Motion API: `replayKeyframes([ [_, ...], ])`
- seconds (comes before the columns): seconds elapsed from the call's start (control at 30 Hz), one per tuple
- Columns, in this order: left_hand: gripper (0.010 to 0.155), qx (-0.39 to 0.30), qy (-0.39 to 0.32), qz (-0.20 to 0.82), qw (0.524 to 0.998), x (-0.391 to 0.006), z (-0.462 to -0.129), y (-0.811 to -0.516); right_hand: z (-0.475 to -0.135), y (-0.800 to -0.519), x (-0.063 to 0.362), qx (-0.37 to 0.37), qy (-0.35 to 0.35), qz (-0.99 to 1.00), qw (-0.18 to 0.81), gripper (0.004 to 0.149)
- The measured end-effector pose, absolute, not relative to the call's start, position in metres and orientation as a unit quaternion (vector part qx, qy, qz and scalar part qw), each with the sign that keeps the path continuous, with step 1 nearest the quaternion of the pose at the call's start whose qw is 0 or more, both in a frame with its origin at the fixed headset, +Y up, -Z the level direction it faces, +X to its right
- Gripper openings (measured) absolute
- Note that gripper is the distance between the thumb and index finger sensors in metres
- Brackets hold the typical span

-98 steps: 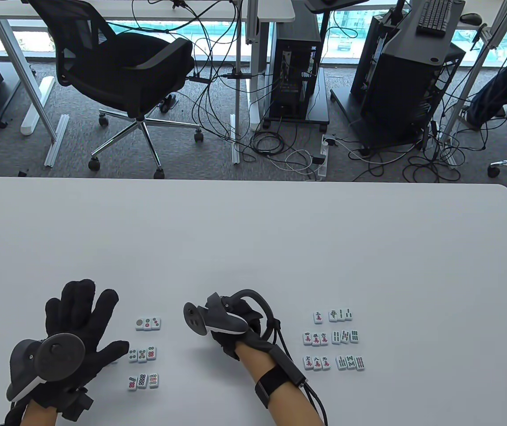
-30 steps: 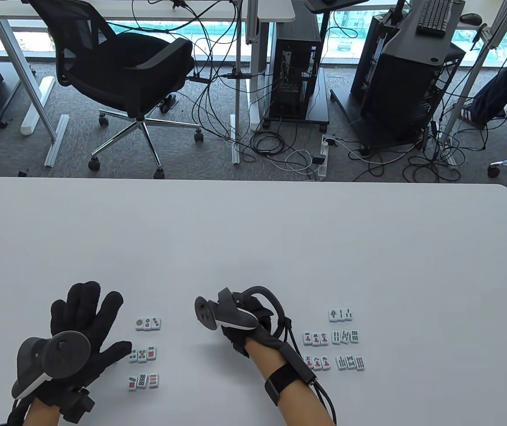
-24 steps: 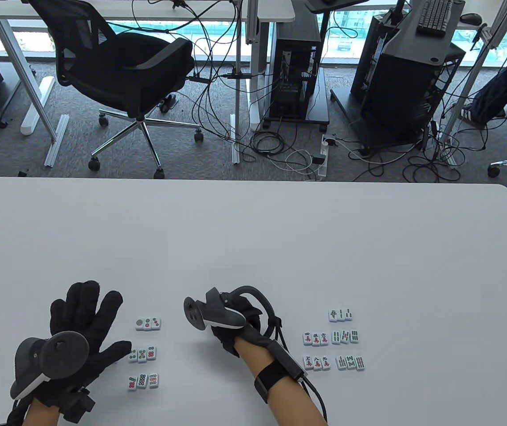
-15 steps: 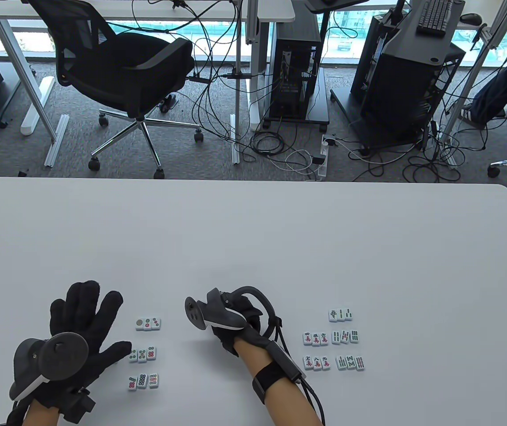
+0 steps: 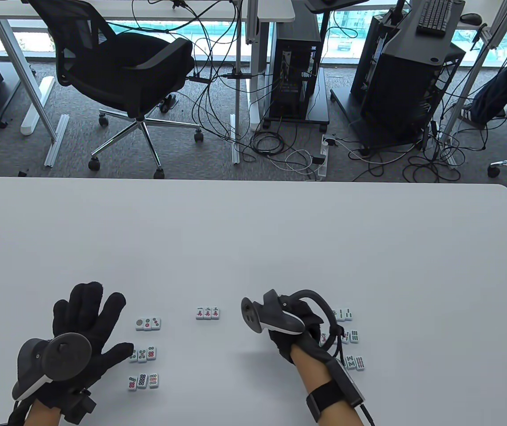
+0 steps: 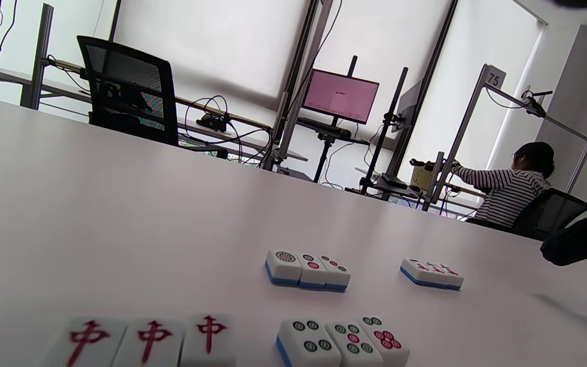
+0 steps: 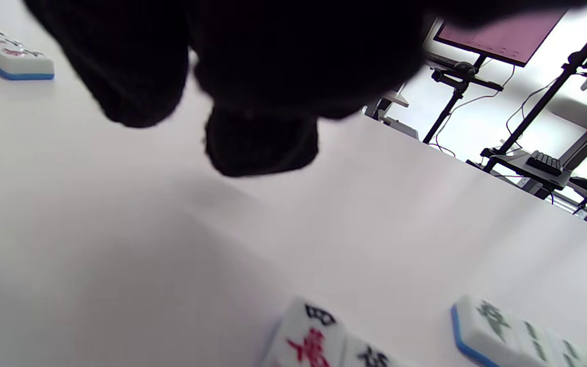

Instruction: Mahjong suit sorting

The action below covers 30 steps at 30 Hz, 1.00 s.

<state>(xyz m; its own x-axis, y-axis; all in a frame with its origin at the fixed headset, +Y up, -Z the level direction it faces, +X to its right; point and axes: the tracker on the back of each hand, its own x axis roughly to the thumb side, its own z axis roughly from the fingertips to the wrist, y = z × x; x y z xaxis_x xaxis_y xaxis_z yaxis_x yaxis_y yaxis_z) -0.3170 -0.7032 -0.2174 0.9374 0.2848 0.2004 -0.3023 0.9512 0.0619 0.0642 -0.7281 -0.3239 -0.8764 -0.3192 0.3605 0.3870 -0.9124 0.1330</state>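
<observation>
The right hand [image 5: 295,330] has swung back over the character tiles [image 5: 323,338] at its own side, fingers curled downward and gripping nothing that the right wrist view shows. Well off to its left a row of three character tiles [image 5: 207,313] now lies bare on the desk [image 5: 253,239], where the hand covered that spot half a second ago; the first row of that suit looks delivered to a middle spot. Just right of the hand lie the bamboo tiles [image 5: 350,337]. The left hand [image 5: 85,328] stays flat, fingers spread, beside the dot tiles [image 5: 143,353].
</observation>
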Motion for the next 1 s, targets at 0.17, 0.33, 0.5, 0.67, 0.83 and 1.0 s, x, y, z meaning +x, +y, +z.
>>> replayKeyframes([
  [0.17, 0.089, 0.039, -0.093, 0.145, 0.984, -0.315, -0.219, -0.705, -0.317, -0.739, 0.096, -0.141, -0.143, -0.96, 0.197, 0.062],
  [0.33, 0.089, 0.03, -0.091, 0.14, 0.986, -0.314, -0.22, -0.708, -0.313, -0.753, 0.103, -0.146, -0.152, -0.953, 0.217, 0.062],
  [0.5, 0.089, 0.023, -0.089, 0.138, 0.986, -0.313, -0.221, -0.71, -0.313, -0.764, 0.095, -0.153, -0.14, -0.945, 0.252, 0.06],
  [0.67, 0.089, 0.02, -0.09, 0.139, 0.986, -0.312, -0.221, -0.71, -0.326, -0.766, 0.083, -0.165, -0.198, -0.929, 0.264, 0.06],
  [0.83, 0.089, 0.023, -0.091, 0.142, 0.985, -0.313, -0.221, -0.709, -0.342, -0.755, 0.054, -0.168, -0.233, -0.931, 0.224, 0.059],
  [1.0, 0.089, 0.021, -0.09, 0.146, 0.985, -0.313, -0.221, -0.708, -0.347, -0.743, 0.007, -0.214, -0.13, -0.962, 0.114, 0.06],
])
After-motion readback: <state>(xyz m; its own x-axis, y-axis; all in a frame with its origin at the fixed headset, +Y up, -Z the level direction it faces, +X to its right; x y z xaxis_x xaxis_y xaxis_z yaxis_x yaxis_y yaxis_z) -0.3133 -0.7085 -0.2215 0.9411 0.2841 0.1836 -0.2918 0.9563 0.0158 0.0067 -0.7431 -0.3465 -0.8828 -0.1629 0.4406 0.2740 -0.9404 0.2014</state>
